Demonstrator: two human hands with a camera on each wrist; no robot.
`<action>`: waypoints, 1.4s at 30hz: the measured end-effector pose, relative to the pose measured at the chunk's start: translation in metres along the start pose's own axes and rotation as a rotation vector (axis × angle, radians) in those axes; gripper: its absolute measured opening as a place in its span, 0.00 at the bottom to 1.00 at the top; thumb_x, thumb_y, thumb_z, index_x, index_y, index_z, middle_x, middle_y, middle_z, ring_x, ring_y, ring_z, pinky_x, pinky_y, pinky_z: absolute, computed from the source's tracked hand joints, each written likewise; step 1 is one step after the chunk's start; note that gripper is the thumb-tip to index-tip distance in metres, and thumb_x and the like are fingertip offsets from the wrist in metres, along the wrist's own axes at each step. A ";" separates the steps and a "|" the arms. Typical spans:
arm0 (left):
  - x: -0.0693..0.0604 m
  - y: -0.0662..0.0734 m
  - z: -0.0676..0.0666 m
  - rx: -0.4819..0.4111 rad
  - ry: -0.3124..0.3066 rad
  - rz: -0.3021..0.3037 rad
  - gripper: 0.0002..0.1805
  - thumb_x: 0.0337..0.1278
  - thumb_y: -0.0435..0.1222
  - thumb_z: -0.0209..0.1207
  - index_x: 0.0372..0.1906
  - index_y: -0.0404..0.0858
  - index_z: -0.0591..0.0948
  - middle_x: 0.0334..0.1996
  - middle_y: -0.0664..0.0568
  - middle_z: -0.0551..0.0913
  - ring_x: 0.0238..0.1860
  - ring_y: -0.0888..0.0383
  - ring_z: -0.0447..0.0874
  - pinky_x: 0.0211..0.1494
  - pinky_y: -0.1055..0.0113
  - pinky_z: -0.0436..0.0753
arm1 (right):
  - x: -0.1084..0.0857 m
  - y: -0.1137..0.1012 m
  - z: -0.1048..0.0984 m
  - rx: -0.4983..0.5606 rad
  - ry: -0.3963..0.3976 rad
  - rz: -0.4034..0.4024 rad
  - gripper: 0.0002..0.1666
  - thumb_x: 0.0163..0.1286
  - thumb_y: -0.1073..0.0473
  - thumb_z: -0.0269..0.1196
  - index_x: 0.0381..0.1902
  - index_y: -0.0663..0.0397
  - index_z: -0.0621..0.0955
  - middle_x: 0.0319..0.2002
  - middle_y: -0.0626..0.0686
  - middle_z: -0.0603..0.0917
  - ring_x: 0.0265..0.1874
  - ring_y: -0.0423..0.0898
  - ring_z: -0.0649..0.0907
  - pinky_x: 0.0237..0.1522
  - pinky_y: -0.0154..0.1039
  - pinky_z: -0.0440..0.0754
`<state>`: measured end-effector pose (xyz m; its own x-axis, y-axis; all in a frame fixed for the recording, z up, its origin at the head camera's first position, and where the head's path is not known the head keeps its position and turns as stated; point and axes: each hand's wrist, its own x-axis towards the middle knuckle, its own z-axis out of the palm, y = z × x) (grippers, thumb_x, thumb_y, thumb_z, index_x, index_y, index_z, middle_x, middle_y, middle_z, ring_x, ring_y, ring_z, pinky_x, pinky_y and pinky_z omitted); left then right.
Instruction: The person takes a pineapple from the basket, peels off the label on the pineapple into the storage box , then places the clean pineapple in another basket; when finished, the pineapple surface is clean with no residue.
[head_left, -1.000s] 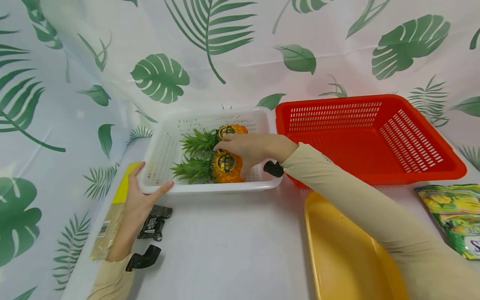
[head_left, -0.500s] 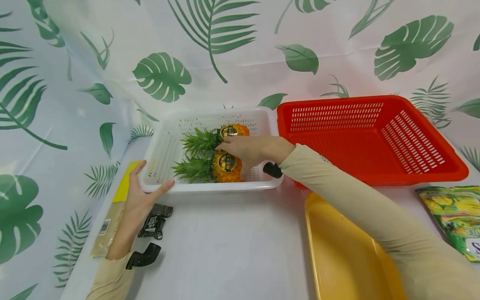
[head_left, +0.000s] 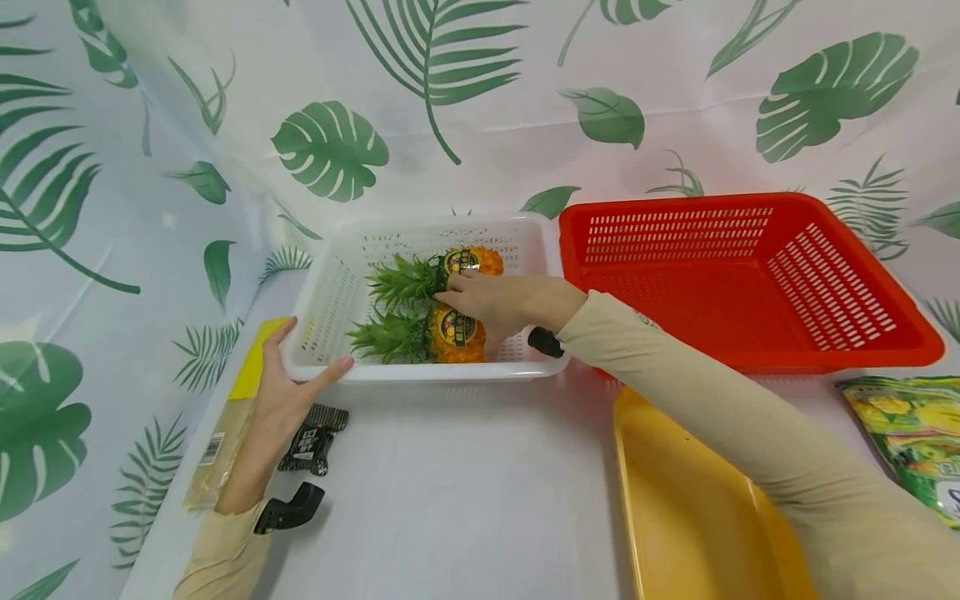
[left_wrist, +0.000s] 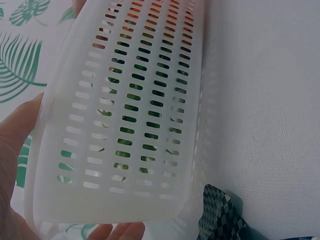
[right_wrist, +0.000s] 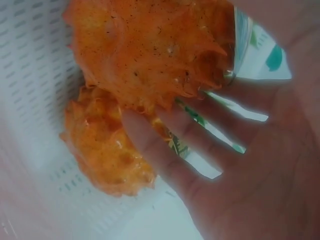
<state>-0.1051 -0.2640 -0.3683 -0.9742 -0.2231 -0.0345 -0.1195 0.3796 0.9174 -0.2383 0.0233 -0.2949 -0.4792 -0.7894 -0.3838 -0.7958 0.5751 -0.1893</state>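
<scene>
Head view: My right hand grasps the near pineapple round its orange body, inside the white basket; my fingers lie toward the far pineapple. Both fruits rest on their sides, crowns left. My left hand grips the white basket's near left corner, beside a black packet. The red basket stands right, the yellow tray nearer me. Dark labels with yellow marks wrap both fruits, too small to read, as is the packet's pale lettering. A pouch at left carries a barcode; a bag at the right edge shows fruit and blurred wording.

Left wrist: My fingers hold the white basket's rim; its slotted wall looks like light, slightly flexible plastic.

Right wrist, blurred: My fingers reach round spiky, glossy skin. I judge the fruit firm and fairly light, the spikes offsetting any slickness; best held by the body, since leaves could tear.
</scene>
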 end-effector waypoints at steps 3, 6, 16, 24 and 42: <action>0.000 0.000 0.000 -0.007 -0.003 0.000 0.60 0.62 0.41 0.73 0.85 0.45 0.41 0.79 0.37 0.58 0.73 0.40 0.63 0.74 0.42 0.66 | 0.001 0.000 0.000 -0.014 0.001 0.001 0.64 0.60 0.51 0.80 0.83 0.63 0.56 0.77 0.63 0.61 0.76 0.60 0.61 0.73 0.50 0.71; 0.000 0.000 0.000 -0.009 -0.005 0.002 0.60 0.62 0.41 0.72 0.85 0.46 0.41 0.79 0.37 0.57 0.73 0.39 0.63 0.74 0.42 0.66 | 0.002 -0.001 0.000 -0.015 -0.003 0.008 0.63 0.61 0.52 0.80 0.83 0.62 0.56 0.78 0.63 0.59 0.77 0.60 0.60 0.72 0.50 0.73; 0.002 -0.001 0.000 -0.014 -0.007 0.011 0.60 0.62 0.39 0.72 0.85 0.45 0.41 0.78 0.37 0.58 0.73 0.40 0.64 0.72 0.45 0.68 | 0.004 -0.002 0.001 -0.016 -0.025 0.006 0.62 0.62 0.51 0.79 0.82 0.62 0.55 0.80 0.64 0.55 0.79 0.63 0.58 0.76 0.53 0.66; 0.001 0.000 -0.001 -0.016 -0.006 0.014 0.59 0.62 0.39 0.72 0.85 0.45 0.41 0.78 0.36 0.58 0.73 0.39 0.64 0.72 0.43 0.68 | 0.005 -0.005 0.000 0.000 -0.073 0.024 0.63 0.65 0.52 0.77 0.83 0.63 0.51 0.82 0.64 0.48 0.80 0.60 0.58 0.77 0.50 0.66; 0.000 -0.001 0.000 0.008 0.007 -0.011 0.60 0.62 0.42 0.73 0.85 0.48 0.42 0.77 0.37 0.60 0.72 0.40 0.65 0.71 0.43 0.68 | 0.007 -0.006 0.001 0.096 -0.038 0.001 0.58 0.59 0.55 0.81 0.75 0.61 0.58 0.73 0.62 0.63 0.65 0.53 0.73 0.69 0.45 0.75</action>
<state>-0.1047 -0.2644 -0.3691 -0.9715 -0.2333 -0.0422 -0.1320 0.3844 0.9137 -0.2371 0.0146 -0.2973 -0.4644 -0.7812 -0.4173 -0.7554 0.5953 -0.2738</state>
